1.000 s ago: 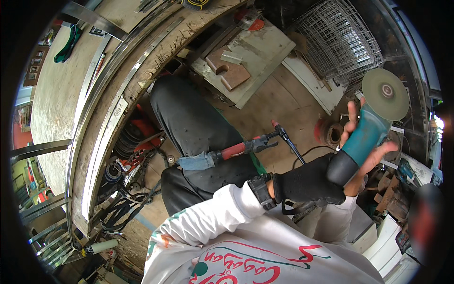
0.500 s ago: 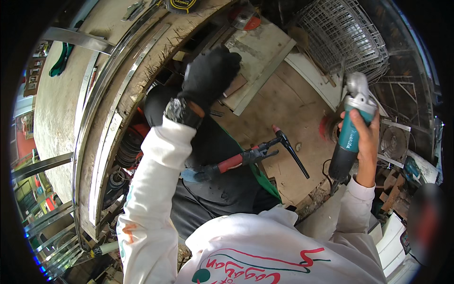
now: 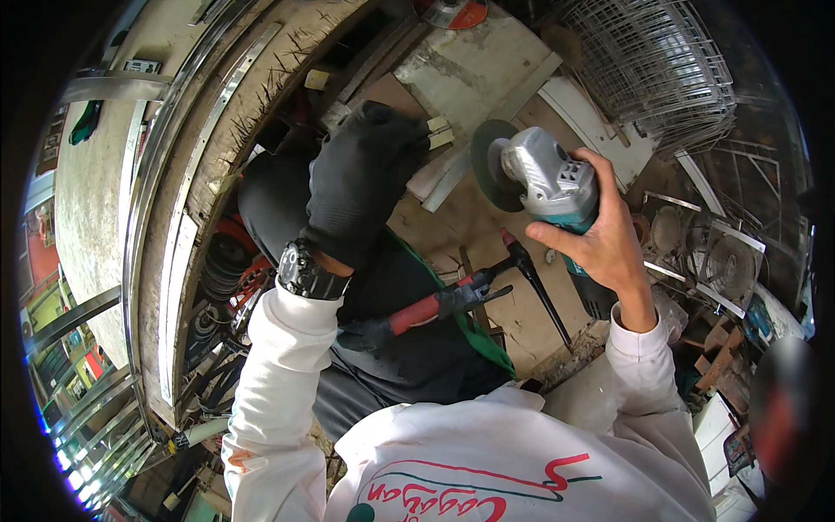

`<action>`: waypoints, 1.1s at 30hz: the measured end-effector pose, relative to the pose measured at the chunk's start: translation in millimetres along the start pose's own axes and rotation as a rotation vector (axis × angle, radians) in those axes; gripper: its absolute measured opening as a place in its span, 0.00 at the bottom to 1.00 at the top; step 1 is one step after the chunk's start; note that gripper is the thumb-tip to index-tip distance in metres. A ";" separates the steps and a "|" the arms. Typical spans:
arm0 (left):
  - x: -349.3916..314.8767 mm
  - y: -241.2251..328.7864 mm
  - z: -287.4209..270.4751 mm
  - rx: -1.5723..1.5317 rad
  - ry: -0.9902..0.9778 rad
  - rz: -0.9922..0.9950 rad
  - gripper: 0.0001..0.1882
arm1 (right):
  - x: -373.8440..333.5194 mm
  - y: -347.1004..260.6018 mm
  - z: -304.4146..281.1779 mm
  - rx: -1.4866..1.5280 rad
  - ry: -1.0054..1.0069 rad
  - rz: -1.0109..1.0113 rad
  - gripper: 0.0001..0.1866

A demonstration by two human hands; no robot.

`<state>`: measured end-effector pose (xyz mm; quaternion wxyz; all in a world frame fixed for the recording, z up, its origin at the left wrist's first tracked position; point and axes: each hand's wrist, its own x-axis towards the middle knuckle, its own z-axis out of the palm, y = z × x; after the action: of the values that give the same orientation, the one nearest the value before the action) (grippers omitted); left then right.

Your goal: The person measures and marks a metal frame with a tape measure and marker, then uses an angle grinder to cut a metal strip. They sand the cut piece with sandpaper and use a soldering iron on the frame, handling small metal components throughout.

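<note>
My right hand (image 3: 600, 239), bare, grips a teal and silver angle grinder (image 3: 544, 183) with its grey disc (image 3: 489, 165) turned to the left. In a black glove and a wristwatch, my left hand (image 3: 361, 183) is raised in the middle, fingers loosely curled, holding nothing I can see; it is close to the disc but apart from it. A red-handled welding electrode holder (image 3: 452, 300) with a dark rod lies across my dark trousers below both hands.
A curved wood and metal frame (image 3: 187, 200) runs down the left. Wire mesh panels (image 3: 661, 61) stand at the upper right. Boards and a red-orange disc (image 3: 452, 13) lie on the floor ahead. Metal parts and clutter (image 3: 704, 252) sit at the right.
My right hand has swung the grinder from the far right toward the middle. My gloved left hand rose from my lap and now hangs beside the disc.
</note>
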<state>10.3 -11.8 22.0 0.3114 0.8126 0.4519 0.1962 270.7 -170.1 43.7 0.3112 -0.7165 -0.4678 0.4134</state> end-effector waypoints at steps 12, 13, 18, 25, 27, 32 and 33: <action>5.3 -0.8 -2.5 -0.125 -0.081 -0.060 0.12 | 13.4 2.6 12.9 0.008 -0.072 -0.021 0.56; 5.5 0.3 -2.5 -0.123 -0.083 -0.063 0.12 | 12.6 4.1 13.6 0.020 -0.070 -0.015 0.56; 4.1 -6.2 0.7 -0.206 -0.066 -0.042 0.12 | 9.3 17.1 10.5 -0.005 -0.074 -0.125 0.53; 2.6 -12.0 1.6 -0.192 0.020 0.071 0.09 | 21.7 27.4 5.5 0.562 -0.272 0.274 0.49; 2.0 -11.4 1.0 -0.161 0.031 0.077 0.09 | 27.3 39.3 9.0 0.615 -0.316 0.277 0.43; 0.8 -14.4 2.8 -0.083 0.054 0.093 0.09 | 34.0 39.9 16.9 0.674 -0.411 0.255 0.38; 1.3 -14.4 2.0 -0.067 0.051 0.104 0.10 | 34.2 37.5 18.4 0.689 -0.416 0.246 0.38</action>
<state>3.3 -5.6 10.7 0.3161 0.8190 0.4098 0.2477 277.4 -151.2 -6.4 0.3799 -0.5225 -0.2658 0.7155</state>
